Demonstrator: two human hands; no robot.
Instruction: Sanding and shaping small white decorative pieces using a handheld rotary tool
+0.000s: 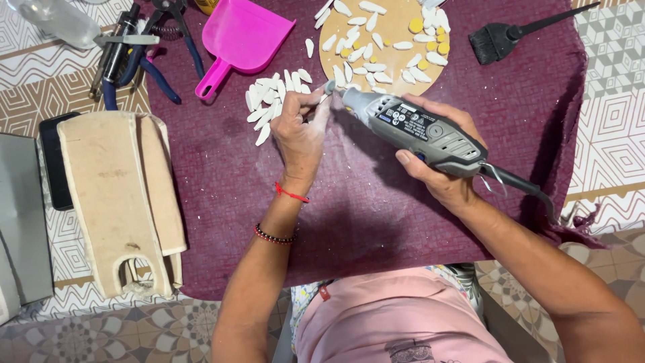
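A small white petal-shaped piece (321, 102), pinched at the fingertips of the left hand (300, 132), meets the grinding tip of a grey rotary tool (413, 128) over the maroon cloth (376, 222) covering the desk. The left hand is closed to a tight pinch on the piece, which is so small and so covered by the fingers that its outline is hard to make out. The right hand (440, 168) is wrapped fully around the tool's body, the cord trailing off to the right.

Judging by what lies around, the work looks well under way: a round tan board (396, 33) beyond the tool carries many white petals along with several yellow discs (437, 40), while a loose heap of white pieces (272, 101) lies just left of the left hand, touching or nearly touching it. Whether that heap is ground or waiting cannot be told from here.

A pink dustpan (245, 37), a black brush (510, 33) and blue-handled pliers (144, 64) lie at the far edge; a pale wooden form (117, 195) rests at the left.
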